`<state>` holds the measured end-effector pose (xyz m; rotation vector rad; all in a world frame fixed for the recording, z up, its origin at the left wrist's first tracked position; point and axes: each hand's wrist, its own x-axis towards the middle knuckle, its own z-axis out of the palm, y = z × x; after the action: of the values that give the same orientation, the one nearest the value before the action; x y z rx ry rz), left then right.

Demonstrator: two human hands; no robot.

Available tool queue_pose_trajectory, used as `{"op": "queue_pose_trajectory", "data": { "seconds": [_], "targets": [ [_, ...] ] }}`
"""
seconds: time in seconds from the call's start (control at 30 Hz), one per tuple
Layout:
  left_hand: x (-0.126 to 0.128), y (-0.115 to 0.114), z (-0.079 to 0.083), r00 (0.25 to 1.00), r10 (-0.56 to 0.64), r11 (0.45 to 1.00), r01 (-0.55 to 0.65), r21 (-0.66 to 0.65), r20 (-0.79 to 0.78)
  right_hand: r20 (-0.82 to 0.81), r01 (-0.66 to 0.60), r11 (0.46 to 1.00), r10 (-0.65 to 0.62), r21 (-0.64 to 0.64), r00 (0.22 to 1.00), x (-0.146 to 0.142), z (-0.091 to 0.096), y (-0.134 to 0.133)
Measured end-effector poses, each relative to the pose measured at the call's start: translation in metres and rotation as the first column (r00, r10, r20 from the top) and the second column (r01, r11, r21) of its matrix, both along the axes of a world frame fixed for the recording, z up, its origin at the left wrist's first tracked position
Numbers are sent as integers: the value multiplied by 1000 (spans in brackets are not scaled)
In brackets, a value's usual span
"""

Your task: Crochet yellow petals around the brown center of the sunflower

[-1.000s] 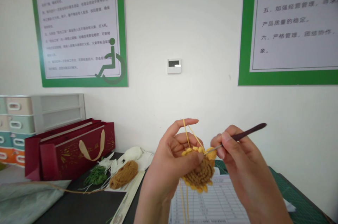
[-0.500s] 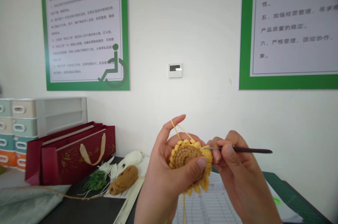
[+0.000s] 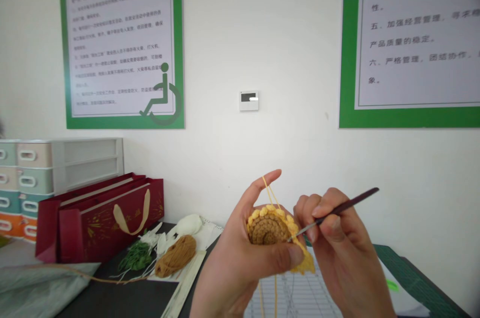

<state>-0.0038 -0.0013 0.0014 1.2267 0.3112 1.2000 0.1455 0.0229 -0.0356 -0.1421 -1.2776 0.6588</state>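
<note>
My left hand [image 3: 240,258] is closed on a small round crochet piece [image 3: 268,228], brown in the middle with a yellow bobble edge. Its index finger is raised, and yellow yarn [image 3: 269,189] runs over it down to the piece. More yarn hangs below the hand. My right hand [image 3: 343,253] pinches a dark crochet hook [image 3: 337,209]. The metal tip of the hook touches the piece's right edge, and the handle points up and to the right.
A dark table [image 3: 112,298] holds a brown yarn ball [image 3: 176,255], green yarn [image 3: 137,257], white pieces [image 3: 187,223] and a printed sheet [image 3: 296,298]. Red gift bags [image 3: 93,215] and a drawer unit [image 3: 60,165] stand at the left. A green cutting mat [image 3: 416,278] lies at the right.
The crochet piece turned its brown face towards me and then dropped a little in my left hand. The hook went from tilted to level and back to tilted, its tip staying at the piece's edge.
</note>
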Motion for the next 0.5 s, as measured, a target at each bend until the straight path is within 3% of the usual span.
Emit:
{"op": "queue_pose_trajectory", "data": {
  "seconds": [0.33,0.5],
  "targets": [
    [-3,8,-7,988,-155,988,155,-5,-29,70,-97,994,93,48,993,8,4,-8],
    [-3,6,-4,980,-196,980,196,-19,-11,15,-209,975,211,-74,977,4,6,-12]
  ]
}}
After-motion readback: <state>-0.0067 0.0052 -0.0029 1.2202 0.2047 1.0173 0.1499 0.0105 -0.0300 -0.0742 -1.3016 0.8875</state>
